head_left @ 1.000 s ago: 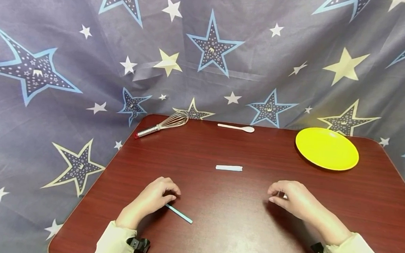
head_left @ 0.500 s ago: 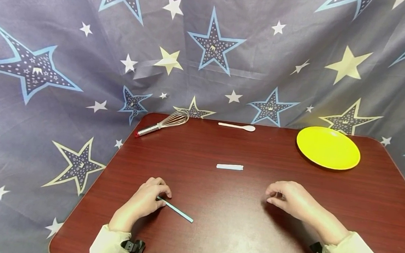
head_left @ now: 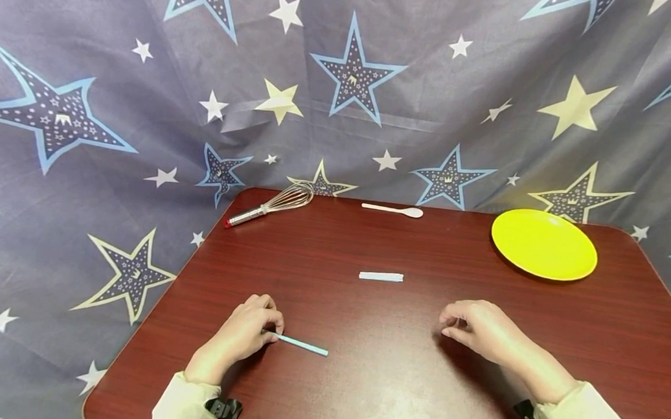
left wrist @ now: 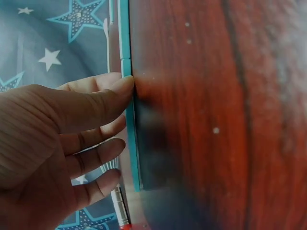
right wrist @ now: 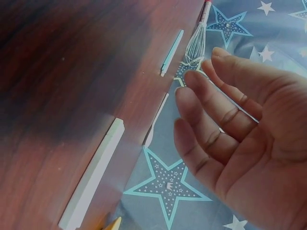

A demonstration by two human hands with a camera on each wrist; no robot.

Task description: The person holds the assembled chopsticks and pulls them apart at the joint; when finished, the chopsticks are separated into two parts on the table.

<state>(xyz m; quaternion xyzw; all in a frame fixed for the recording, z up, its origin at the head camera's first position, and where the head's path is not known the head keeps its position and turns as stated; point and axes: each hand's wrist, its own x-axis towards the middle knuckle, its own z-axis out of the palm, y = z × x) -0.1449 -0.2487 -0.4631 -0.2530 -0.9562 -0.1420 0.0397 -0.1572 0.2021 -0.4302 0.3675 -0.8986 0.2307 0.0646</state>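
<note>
A slim light-blue stick [head_left: 304,345], pen-like and with a seam across it in the left wrist view, is pinched by my left hand [head_left: 245,330]. Its free end points right, low over the table. In that wrist view the thumb [left wrist: 96,106] presses on it, while the other fingers spread behind. My right hand [head_left: 481,330] hovers over the table with fingers loosely curled, holding nothing. A pale stick [right wrist: 93,175] lies on the table near it in the right wrist view; the hand mostly hides it from the head view.
At the table's centre lies a short white-and-pale-blue stick or bundle [head_left: 381,276]. A whisk [head_left: 271,205], a white spoon [head_left: 394,210] and a yellow plate [head_left: 543,245] line the back. Behind the table [head_left: 321,254] hangs a star-patterned curtain [head_left: 406,39].
My left hand first slid back left along the blue stick, then took it between thumb and fingers. The stick's free end has swung away from me and rightward. My right hand has hardly moved.
</note>
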